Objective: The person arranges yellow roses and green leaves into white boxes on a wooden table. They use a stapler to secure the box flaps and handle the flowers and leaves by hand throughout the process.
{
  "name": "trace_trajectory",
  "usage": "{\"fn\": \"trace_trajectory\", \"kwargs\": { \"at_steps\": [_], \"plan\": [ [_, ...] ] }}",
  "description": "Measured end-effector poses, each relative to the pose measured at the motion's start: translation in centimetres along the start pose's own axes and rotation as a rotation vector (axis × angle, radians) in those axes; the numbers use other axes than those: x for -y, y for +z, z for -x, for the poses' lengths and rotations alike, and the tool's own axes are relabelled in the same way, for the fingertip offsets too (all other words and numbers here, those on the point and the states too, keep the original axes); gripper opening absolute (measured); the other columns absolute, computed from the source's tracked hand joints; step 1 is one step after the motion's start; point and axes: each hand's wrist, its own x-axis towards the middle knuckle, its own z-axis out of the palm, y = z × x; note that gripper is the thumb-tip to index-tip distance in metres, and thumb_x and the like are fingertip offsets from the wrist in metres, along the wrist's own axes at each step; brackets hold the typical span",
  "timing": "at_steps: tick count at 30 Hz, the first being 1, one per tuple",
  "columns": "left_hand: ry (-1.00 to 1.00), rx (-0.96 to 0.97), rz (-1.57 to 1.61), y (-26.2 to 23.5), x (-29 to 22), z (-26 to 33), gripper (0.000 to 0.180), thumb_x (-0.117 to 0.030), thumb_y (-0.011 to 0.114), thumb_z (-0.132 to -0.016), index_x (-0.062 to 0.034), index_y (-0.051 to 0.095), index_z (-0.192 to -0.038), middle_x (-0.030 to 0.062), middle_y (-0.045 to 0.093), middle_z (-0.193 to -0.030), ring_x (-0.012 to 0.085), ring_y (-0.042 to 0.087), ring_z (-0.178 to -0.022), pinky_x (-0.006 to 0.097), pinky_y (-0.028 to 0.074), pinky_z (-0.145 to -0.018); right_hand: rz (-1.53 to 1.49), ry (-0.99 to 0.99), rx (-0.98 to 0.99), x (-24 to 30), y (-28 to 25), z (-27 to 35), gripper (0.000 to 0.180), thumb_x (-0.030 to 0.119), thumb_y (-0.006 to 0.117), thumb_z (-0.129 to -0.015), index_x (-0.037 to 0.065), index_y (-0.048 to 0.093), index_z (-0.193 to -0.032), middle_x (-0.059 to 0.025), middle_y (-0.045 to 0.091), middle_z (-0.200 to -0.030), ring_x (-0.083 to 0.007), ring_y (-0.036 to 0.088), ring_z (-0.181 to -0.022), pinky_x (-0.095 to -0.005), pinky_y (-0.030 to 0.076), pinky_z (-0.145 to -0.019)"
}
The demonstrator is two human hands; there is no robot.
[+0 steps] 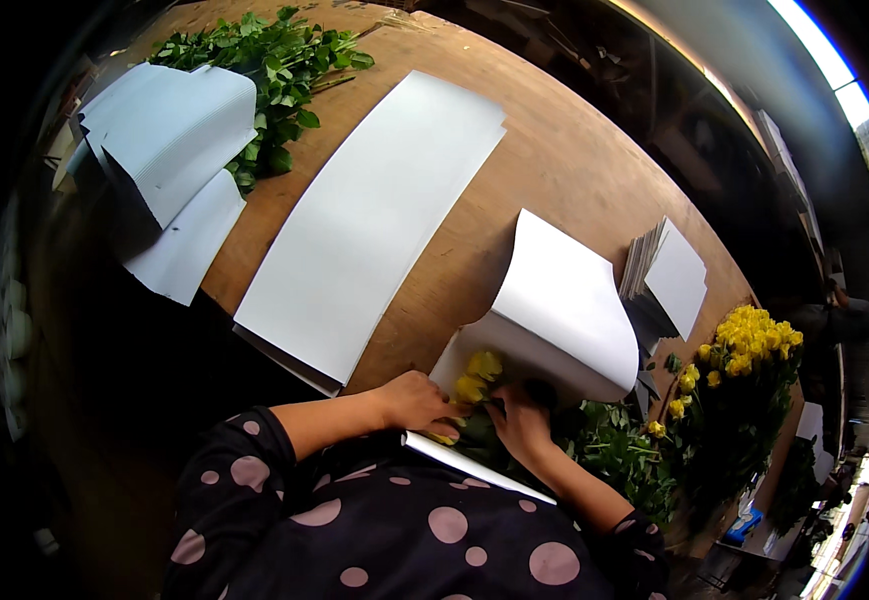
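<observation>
Several yellow roses [477, 377] lie on a white sheet of paper [564, 300] at the table's near edge. The sheet's far part arches up and over. Against the blooms' left side, my left hand [419, 404] is closed with curled fingers on the roses. My right hand [522, 425] is just right of the blooms, fingers bent together; what they grip is hidden. A rolled white paper edge [474, 467] runs in front of my body, below both hands. Green leaves [609, 450] show beyond my right wrist.
Long flat white sheets [374, 230] lie mid-table. At left, a stack of white paper [174, 130] rests by leafy green stems [289, 75]. A smaller stack of cards [676, 280] stands right, near a big heap of yellow roses [749, 345] on the wooden table [544, 150].
</observation>
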Motion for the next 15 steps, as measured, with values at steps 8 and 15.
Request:
{"fn": "trace_trajectory", "kwargs": {
  "at_steps": [8,15],
  "plan": [
    [0.075,-0.04,-0.096,-0.9,-0.3,0.4,0.034,-0.045,0.049,-0.079,-0.024,0.054,-0.106,0.0032,0.051,-0.055,0.0201,0.054,-0.049,0.031,0.04,-0.045,0.231,-0.094,0.037,0.9,0.1,0.2,0.011,0.018,0.062,-0.069,0.009,0.055,-0.072,-0.0078,0.055,-0.068,-0.0249,0.056,-0.061,-0.035,0.045,-0.052],
    [0.217,-0.248,-0.226,-2.1,-0.7,-0.9,0.026,-0.04,0.059,-0.071,-0.0267,0.06,-0.094,0.0015,0.047,-0.098,0.0161,0.047,-0.075,0.028,0.039,-0.062,0.42,-0.421,-0.157,0.4,0.3,0.2,0.007,0.016,0.054,-0.066,0.01,0.057,-0.07,-0.0035,0.053,-0.064,-0.0186,0.053,-0.069,-0.0299,0.044,-0.054]
  ]
}}
